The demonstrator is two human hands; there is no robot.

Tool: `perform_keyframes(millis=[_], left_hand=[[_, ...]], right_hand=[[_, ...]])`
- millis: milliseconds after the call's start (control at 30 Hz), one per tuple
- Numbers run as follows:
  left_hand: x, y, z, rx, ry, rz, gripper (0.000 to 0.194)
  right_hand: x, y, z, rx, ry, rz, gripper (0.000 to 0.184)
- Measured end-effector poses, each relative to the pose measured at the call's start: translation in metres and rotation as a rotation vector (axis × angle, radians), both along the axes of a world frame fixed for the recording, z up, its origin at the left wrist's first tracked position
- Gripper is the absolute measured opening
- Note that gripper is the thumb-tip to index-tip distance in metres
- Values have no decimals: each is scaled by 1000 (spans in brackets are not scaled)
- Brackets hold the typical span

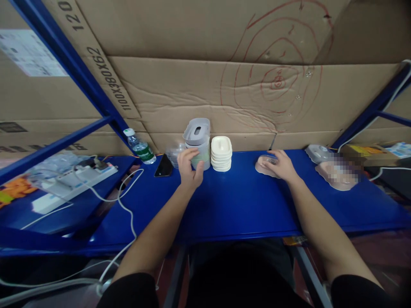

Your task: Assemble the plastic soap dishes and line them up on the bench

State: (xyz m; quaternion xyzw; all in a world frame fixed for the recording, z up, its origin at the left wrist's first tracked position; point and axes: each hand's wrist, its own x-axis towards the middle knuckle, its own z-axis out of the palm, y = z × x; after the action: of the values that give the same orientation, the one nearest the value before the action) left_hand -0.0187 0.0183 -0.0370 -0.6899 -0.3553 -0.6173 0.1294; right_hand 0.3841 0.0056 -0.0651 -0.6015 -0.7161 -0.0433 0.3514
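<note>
My left hand (190,170) is at the front left of a grey plastic container (205,157), its thumb and fingers apart; whether it touches the wall I cannot tell. A grey lid-like piece with a slot (197,130) sits tilted on top of that container. Just to its right stands a stack of cream-coloured square dishes (221,147). Farther right, my right hand (281,166) has its thumb and fingers on a low pinkish plastic piece (261,167) lying on the table. The hand covers part of this piece.
Clear plastic containers (175,154), a black phone (163,166) and a water bottle (140,147) are at the left. White cables (130,209) cross the blue table (237,205). More plastic pieces (337,182) lie at the right. Cardboard (180,94) stands behind.
</note>
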Motion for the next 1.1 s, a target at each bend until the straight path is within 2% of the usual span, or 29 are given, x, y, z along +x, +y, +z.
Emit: perform_keyframes(millis=[100,167,267,400,567,633,700,767,833,967,1100], left_hand=[[13,-6,-8,7,186,-155,26],[22,-10,-12,-66,294,-261,25],[35,-15,-16,-211,437,-384,33],[43,-19,-19,-332,560,-490,54],[46,-19,-26,-441,602,-524,88],[47,-20,-28,-468,618,-548,88],[49,-20,-28,-462,619,-575,75],[50,-20,-26,-422,610,-564,51],[50,-19,-24,-368,588,-491,36],[46,-19,-19,-249,472,-314,29],[42,-19,-17,-174,281,-233,27]], right_hand=[[-5,-3,-1,-94,-117,-5,63],[-6,-6,0,-157,-192,-1,62],[-12,-11,5,-230,-236,120,65],[-37,-22,14,-256,-148,345,69],[-82,-39,22,-221,-1,634,77],[-93,-44,24,-196,70,707,77],[-100,-48,24,-154,128,748,77],[-104,-51,23,-111,164,765,77],[-106,-51,22,-76,175,775,76],[-107,-52,22,-13,118,755,82],[-104,-52,26,47,-1,674,76]])
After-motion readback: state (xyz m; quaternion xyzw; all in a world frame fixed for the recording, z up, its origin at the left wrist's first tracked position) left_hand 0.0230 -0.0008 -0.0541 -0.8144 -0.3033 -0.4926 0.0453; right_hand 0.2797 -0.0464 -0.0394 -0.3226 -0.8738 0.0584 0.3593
